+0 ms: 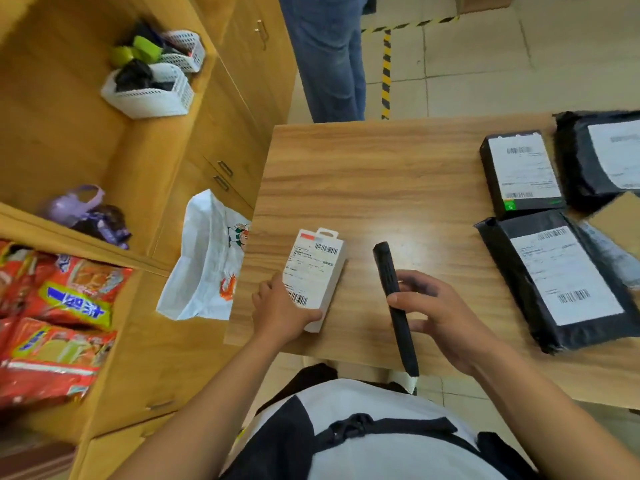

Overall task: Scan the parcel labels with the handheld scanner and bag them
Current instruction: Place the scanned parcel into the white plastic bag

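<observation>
A small white box parcel (317, 271) with a barcoded label lies near the front left of the wooden table (398, 181). My left hand (282, 311) grips its near end. My right hand (441, 315) holds a long black handheld scanner (394, 299), whose tip points away from me, to the right of the white box. A white plastic bag (204, 261) with a cartoon print hangs off the table's left edge. On the right lie a black box parcel (519, 171) and two black poly mailers (568, 278) (602, 154), each with a white label facing up.
A brown cardboard piece (620, 220) lies at the right edge. Wooden cabinets stand to the left, with white baskets (152, 88), a purple bottle (74, 206) and red snack packs (59, 306) on them. A person in jeans (329, 57) stands beyond the table.
</observation>
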